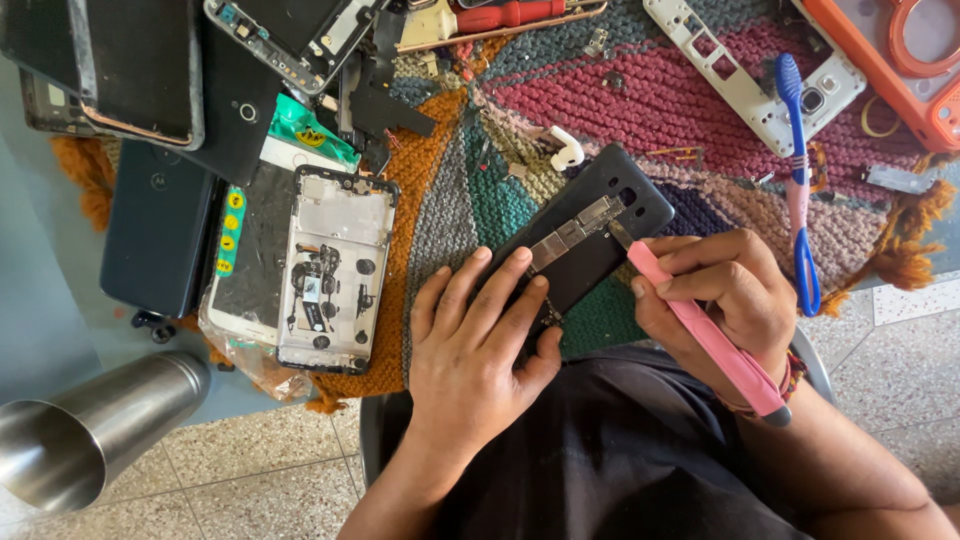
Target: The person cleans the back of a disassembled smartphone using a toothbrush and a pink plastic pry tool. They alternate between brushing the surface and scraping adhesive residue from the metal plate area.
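Observation:
A black phone back cover [590, 235] lies tilted on a multicoloured knitted mat [640, 100], with a thin metal strip [575, 230] across its inside. My left hand [480, 345] presses flat on the cover's lower end, fingers spread. My right hand [715, 295] grips a pink-handled tool [705, 335] like a pen, and its metal tip touches the strip near the cover's middle.
An opened phone frame [335, 270] and several dark phones [160, 230] lie at the left. A steel cup [90, 430] sits at the lower left. A blue toothbrush [797, 180], a white frame [745, 70], an orange case [900, 60] and a red-handled screwdriver [500, 15] lie along the back.

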